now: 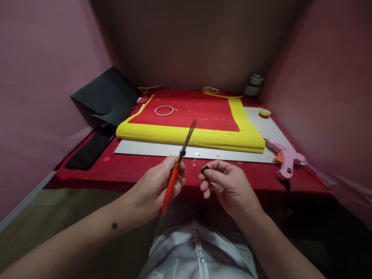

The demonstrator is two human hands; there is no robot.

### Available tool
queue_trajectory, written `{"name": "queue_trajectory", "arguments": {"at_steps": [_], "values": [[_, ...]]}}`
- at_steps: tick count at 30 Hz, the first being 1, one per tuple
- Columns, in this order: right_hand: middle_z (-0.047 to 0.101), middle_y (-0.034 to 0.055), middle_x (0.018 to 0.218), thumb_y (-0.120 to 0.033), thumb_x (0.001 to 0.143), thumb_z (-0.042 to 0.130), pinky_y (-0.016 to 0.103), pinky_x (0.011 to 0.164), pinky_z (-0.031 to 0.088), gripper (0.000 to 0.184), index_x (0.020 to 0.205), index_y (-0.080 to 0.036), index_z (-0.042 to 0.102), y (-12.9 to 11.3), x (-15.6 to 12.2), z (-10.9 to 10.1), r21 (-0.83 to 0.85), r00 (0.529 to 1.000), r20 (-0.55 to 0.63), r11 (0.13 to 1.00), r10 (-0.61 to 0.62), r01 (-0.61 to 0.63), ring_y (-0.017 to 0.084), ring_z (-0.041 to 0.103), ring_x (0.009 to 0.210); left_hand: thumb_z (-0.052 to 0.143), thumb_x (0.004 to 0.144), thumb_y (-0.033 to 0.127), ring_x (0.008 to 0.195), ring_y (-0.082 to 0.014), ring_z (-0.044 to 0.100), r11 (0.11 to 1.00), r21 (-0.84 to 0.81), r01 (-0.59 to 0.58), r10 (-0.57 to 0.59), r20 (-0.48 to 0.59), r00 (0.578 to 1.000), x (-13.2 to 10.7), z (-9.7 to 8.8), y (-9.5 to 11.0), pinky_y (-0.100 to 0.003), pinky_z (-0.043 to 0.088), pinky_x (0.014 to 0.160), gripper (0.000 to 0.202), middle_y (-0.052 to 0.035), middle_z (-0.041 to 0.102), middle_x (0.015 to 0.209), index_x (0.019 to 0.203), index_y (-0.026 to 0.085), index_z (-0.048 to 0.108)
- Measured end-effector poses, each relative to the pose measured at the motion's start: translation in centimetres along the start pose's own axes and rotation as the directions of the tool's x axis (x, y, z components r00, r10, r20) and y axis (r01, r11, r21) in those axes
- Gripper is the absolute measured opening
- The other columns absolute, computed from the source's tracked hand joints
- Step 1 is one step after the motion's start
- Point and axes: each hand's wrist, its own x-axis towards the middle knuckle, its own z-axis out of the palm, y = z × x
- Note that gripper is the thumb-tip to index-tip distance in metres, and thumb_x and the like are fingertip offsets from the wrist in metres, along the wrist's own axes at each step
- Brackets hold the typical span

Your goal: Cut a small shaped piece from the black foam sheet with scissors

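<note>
My left hand [161,182] grips a pair of scissors [172,185] with orange-red handles, its dark blades pointing up and away over the table's front edge. The blades look closed together. Between thumb and fingertips, my right hand [225,182] pinches a small black piece [204,169], perhaps paper, a little to the right of the scissors. Both hands are above the near edge of the red-covered table. Beyond them a red sheet [186,112] lies on yellow corrugated sheets [192,136], and a thin white ring-shaped coil [164,111] rests on the red sheet.
Under the yellow sheets is a grey-white board [139,148]. A pink glue gun [286,157] lies at the right, near a yellow round piece [264,112]. Leftward are black sheets [109,97] and a dark phone [91,149]. A jar [254,85] stands at the back right. Small scraps are scattered about.
</note>
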Motion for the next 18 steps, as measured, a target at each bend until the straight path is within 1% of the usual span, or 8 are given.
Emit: {"name": "queue_trajectory", "arguments": {"at_steps": [2, 4, 7, 10, 14, 18], "values": [[0.066, 0.0018, 0.062, -0.018, 0.068, 0.072, 0.020, 0.040, 0.049, 0.015, 0.073, -0.013, 0.059, 0.1, -0.1, 0.3, -0.011, 1.000, 0.018, 1.000, -0.012, 0.012, 0.011, 0.060, 0.046, 0.053, 0.080, 0.036, 0.068, -0.0116, 0.055, 0.998, -0.067, -0.007, 0.006, -0.003, 1.000, 0.7, 0.4, 1.0, -0.023, 0.044, 0.060, 0.018, -0.0006, 0.059, 0.080, 0.089, 0.020, 0.048], [0.065, 0.0002, 0.062, -0.018, 0.068, 0.072, 0.020, 0.040, 0.050, 0.017, 0.076, -0.013, 0.058, 0.3, -0.3, 0.5, -0.023, 0.999, 0.036, 0.999, -0.037, 0.038, 0.011, 0.061, 0.047, 0.057, 0.079, 0.035, 0.067, -0.0113, 0.057, 0.988, -0.154, 0.019, -0.018, 0.006, 1.000, 1.4, 0.9, 1.6, -0.022, 0.045, 0.059, 0.021, 0.0003, 0.059, 0.078, 0.089, 0.019, 0.048], [0.064, -0.0021, 0.063, -0.019, 0.067, 0.072, 0.020, 0.040, 0.050, 0.020, 0.081, -0.015, 0.058, 0.4, -0.4, 0.6, -0.043, 0.997, 0.039, 0.997, -0.065, 0.067, 0.011, 0.061, 0.048, 0.057, 0.079, 0.030, 0.061, -0.0096, 0.058, 0.946, -0.318, 0.053, -0.039, 0.051, 0.998, 2.2, 1.5, 1.8, -0.020, 0.045, 0.055, 0.018, 0.0023, 0.058, 0.071, 0.087, 0.018, 0.047], [0.064, -0.0025, 0.063, -0.020, 0.068, 0.072, 0.021, 0.041, 0.051, 0.024, 0.085, -0.017, 0.056, 0.4, -0.4, 0.5, -0.045, 0.998, 0.029, 0.997, -0.063, 0.064, 0.011, 0.061, 0.048, 0.058, 0.079, 0.027, 0.059, -0.0087, 0.058, 0.907, -0.416, 0.065, -0.035, 0.078, 0.996, 2.7, 1.8, 1.6, -0.019, 0.046, 0.054, 0.016, 0.0038, 0.058, 0.067, 0.086, 0.017, 0.047], [0.065, 0.0010, 0.062, -0.024, 0.069, 0.072, 0.020, 0.040, 0.049, 0.020, 0.078, -0.015, 0.055, 0.4, -0.4, 0.3, -0.036, 1.000, 0.017, 0.999, -0.011, 0.011, 0.012, 0.060, 0.047, 0.058, 0.077, 0.027, 0.060, -0.0114, 0.060, 0.887, -0.453, 0.086, -0.055, 0.081, 0.995, 3.1, 2.0, 1.4, -0.022, 0.049, 0.056, 0.019, 0.0033, 0.057, 0.065, 0.087, 0.017, 0.045], [0.066, 0.0028, 0.062, -0.027, 0.071, 0.071, 0.019, 0.039, 0.048, 0.020, 0.072, -0.013, 0.056, 0.4, -0.3, 0.3, -0.049, 1.000, 0.022, 0.999, 0.011, -0.010, 0.011, 0.059, 0.046, 0.055, 0.078, 0.028, 0.062, -0.0129, 0.061, 0.897, -0.431, 0.098, -0.056, 0.108, 0.993, 3.4, 2.0, 1.6, -0.024, 0.048, 0.056, 0.018, 0.0021, 0.057, 0.065, 0.089, 0.017, 0.045]]}}
